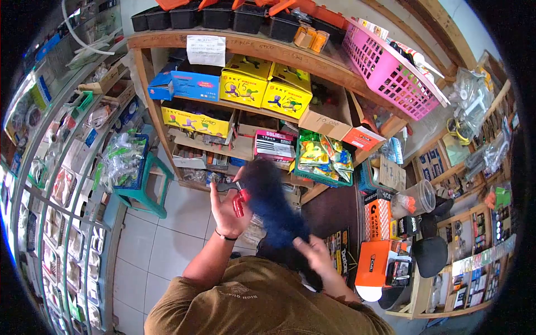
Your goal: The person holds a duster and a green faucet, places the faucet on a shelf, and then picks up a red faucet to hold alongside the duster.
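Observation:
My left hand [228,212] is palm up, fingers stretched out, holding a small shiny red metal piece [239,204] with a silver part at its top, near the shelf front. My right hand [316,255] is closed at the lower end of a dark blue fluffy duster [273,209], blurred by motion. The duster slants up and left, its head overlapping the fingertips of my left hand in this view. Behind it on the shelf are a pink box [274,146] and a green basket [324,159] of yellow packets.
A wooden shelf [251,46] ahead carries yellow boxes [244,84], a blue box [195,84] and a pink basket [385,67]. Left stand a green stool [153,190] and a glass display case [61,212]. Orange boxes [373,265] are stacked close on the right.

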`<state>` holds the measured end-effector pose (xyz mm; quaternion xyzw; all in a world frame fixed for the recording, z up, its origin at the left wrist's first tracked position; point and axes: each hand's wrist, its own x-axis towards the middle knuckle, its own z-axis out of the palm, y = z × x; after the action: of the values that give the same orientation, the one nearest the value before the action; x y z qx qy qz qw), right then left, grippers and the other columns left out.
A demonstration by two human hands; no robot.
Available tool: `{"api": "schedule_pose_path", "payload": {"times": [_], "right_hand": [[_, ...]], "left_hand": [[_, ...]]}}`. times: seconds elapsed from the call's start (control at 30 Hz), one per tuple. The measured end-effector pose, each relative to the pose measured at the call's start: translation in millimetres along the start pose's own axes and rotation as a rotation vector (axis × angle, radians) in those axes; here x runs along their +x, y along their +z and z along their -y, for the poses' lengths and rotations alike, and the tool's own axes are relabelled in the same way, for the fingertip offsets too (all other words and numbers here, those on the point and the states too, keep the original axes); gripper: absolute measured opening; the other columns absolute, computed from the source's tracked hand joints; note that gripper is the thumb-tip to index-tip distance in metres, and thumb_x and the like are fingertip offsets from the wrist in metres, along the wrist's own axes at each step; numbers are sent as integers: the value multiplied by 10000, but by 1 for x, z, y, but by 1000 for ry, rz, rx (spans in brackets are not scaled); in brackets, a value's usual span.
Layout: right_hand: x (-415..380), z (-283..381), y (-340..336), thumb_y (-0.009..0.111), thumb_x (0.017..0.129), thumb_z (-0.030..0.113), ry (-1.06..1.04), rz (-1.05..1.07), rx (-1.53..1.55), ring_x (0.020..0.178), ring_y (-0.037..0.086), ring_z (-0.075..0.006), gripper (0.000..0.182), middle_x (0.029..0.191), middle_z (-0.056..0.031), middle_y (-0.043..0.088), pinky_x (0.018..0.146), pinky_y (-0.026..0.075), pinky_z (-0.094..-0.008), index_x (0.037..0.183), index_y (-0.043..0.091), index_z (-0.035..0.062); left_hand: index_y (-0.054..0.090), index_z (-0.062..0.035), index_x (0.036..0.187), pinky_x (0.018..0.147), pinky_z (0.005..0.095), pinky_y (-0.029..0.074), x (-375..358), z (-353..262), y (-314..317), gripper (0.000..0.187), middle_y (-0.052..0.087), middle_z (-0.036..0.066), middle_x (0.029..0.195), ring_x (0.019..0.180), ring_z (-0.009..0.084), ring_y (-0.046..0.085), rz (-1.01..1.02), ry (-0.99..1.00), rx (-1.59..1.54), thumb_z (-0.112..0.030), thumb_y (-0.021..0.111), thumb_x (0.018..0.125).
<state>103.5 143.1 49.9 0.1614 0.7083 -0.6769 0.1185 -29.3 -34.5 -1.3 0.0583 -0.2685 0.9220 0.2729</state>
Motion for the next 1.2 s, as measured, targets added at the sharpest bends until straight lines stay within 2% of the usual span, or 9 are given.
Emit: {"api": "schedule_pose_path", "payload": {"times": [0.13,0.33,0.4,0.57,0.67,0.93,1.07,1.1,1.2], "right_hand": [[-3,-6,9,494,865,329,-402,210,-384,540,427,-50,347,678,-13,552,504,363,-208,833,555,-11],[-8,29,12,496,867,320,-65,2,79,624,404,-97,353,653,3,451,563,370,-294,770,505,-20],[-11,15,7,502,865,306,-138,253,-463,665,463,-105,330,713,-15,526,608,402,-271,854,531,-22],[-15,39,-7,526,849,229,-74,-112,-123,744,542,-123,271,876,-47,599,671,433,-262,970,554,-12],[2,2,-53,531,843,187,-15,-229,428,729,560,-115,227,863,-39,600,660,442,-252,974,559,4],[-11,16,3,541,836,338,-132,150,-387,608,439,-78,328,676,23,519,515,363,-248,807,562,13],[0,14,-6,529,842,347,-117,38,20,598,441,-54,344,623,17,504,505,366,-234,800,541,6],[-1,26,0,531,841,352,-93,-34,229,578,423,-54,350,607,18,489,490,351,-234,763,536,11],[-5,0,0,535,842,333,-216,124,-248,555,397,-54,333,598,21,467,466,328,-239,723,535,23]], "left_hand": [[307,-145,1297,928,477,321,10,4,-4,725,363,171,1283,1107,371,409,10,75,628,-647,323,775],[267,-91,1309,999,467,238,22,14,-3,820,328,209,1296,1162,413,341,-164,65,413,-687,308,748],[274,-82,1306,991,453,254,28,15,-7,814,344,181,1297,1179,359,346,49,-4,631,-677,312,752],[213,-100,1327,961,501,296,22,10,3,777,304,199,1313,1163,428,330,138,-64,242,-572,457,761],[240,-88,1314,966,502,289,20,18,22,762,325,205,1296,1176,444,296,64,53,590,-585,430,770],[309,-81,1285,979,472,265,29,20,12,763,336,189,1295,1169,323,362,109,3,697,-640,351,766],[353,-95,1265,950,470,297,22,19,15,735,393,163,1263,1146,368,372,-230,120,617,-641,331,773],[350,-120,1271,929,469,322,28,11,14,732,387,152,1272,1127,416,371,224,-120,364,-649,339,765],[339,-112,1277,915,456,344,31,26,12,740,373,158,1281,1121,410,382,104,33,666,-648,338,767]]}}
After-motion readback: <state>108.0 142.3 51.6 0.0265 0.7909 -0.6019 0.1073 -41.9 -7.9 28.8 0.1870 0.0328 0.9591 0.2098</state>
